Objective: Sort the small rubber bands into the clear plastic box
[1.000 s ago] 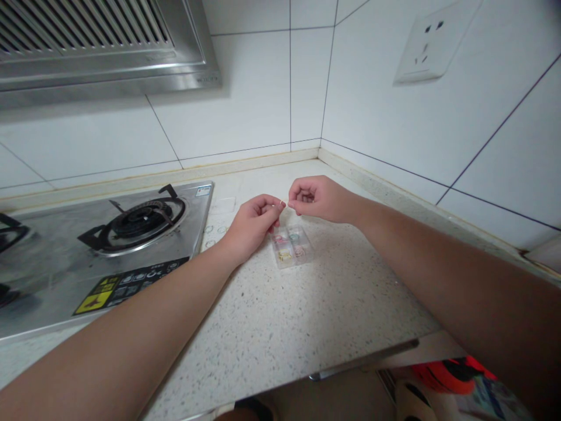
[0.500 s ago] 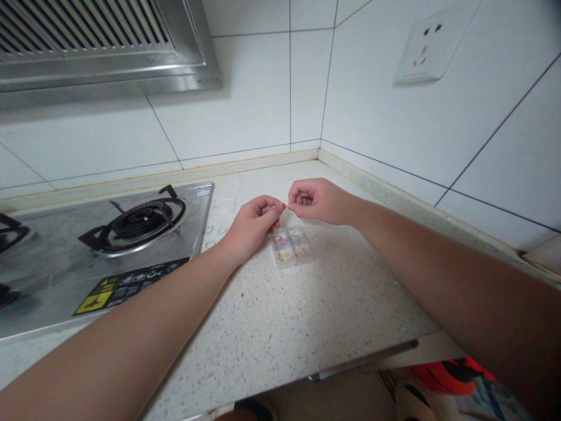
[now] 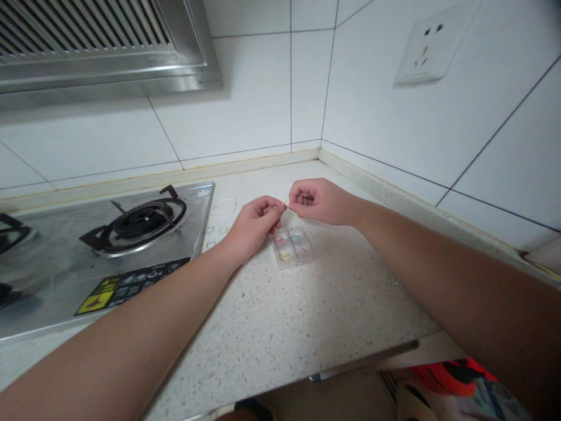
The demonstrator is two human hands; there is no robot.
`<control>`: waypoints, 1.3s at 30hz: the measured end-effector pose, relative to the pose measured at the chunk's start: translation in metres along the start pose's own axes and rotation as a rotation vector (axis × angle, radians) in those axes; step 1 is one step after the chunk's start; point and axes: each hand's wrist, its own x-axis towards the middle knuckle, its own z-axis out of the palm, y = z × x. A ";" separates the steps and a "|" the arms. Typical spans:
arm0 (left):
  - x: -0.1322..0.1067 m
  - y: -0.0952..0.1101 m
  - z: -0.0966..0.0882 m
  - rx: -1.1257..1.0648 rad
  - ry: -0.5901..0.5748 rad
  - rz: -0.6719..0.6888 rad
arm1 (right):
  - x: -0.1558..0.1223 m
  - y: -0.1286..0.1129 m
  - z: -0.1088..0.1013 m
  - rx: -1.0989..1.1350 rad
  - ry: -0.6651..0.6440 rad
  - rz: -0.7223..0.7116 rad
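Observation:
My left hand (image 3: 258,223) and my right hand (image 3: 319,200) meet over the counter, both closed in a pinch. Between their fingertips is a small pale loop, like a thin elastic band, mostly covered by the fingers. Just below and in front of them lies a clear plastic box (image 3: 294,265) split into compartments. Small coloured loops sit inside it: yellow ones (image 3: 284,255), pinkish ones (image 3: 300,251) and green ones (image 3: 294,239). The left fingers partly cover its far left corner. Several thin loops (image 3: 210,231) lie on the counter left of my left hand.
A flat clear plastic piece (image 3: 224,206) lies beside the gas stove (image 3: 144,219), which takes up the left side. The speckled counter (image 3: 272,327) ends in tiled walls at the back and right. A range hood (image 3: 184,76) hangs at upper left; a socket (image 3: 423,49) is at upper right.
My fingertips have shifted very slightly, and the pale loop between them shows less than before. The box and the loops on the counter stay put.

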 end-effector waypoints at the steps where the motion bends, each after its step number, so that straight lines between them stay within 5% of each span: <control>1: 0.000 0.000 0.000 0.003 -0.001 -0.002 | 0.000 0.000 0.000 0.002 0.001 0.002; 39: -0.001 0.000 -0.001 0.024 -0.006 0.017 | 0.001 -0.004 -0.004 0.002 0.091 0.001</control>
